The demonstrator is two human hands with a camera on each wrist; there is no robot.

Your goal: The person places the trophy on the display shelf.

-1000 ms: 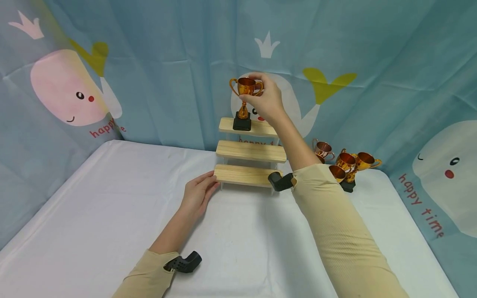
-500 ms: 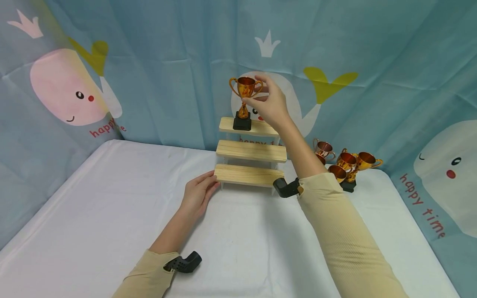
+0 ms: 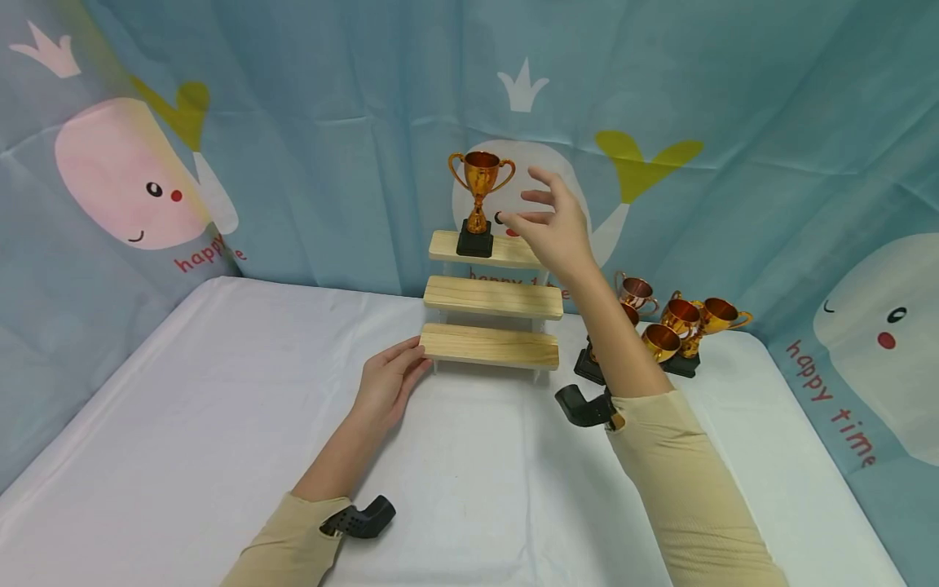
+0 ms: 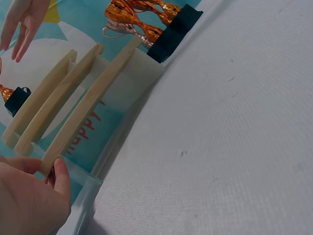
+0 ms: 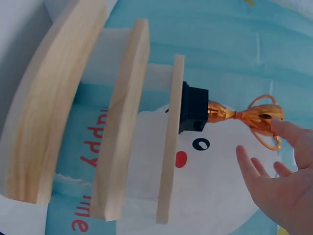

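Note:
A gold trophy cup (image 3: 480,175) with two handles and a black base stands upright on the top step of a three-tier wooden shelf (image 3: 493,297), left of its middle. Just right of the cup, my right hand (image 3: 556,224) hangs in the air with fingers spread and nothing held; the head view shows a gap between them. At the lower left, my left hand (image 3: 385,383) pinches the end of the bottom wooden step (image 4: 90,105) between thumb and fingers, as the left wrist view shows. The middle and bottom steps bear nothing.
Several more trophy cups (image 3: 681,318), gold and copper coloured, stand close together on the white cloth (image 3: 455,489) right of the shelf, partly behind the right forearm. A blue curtain (image 3: 330,163) with whale prints hangs right behind the shelf.
My right hand has let go of the gold trophy cup and drawn away to the right. The cup stays on the top step. My left hand has kept its place on the shelf.

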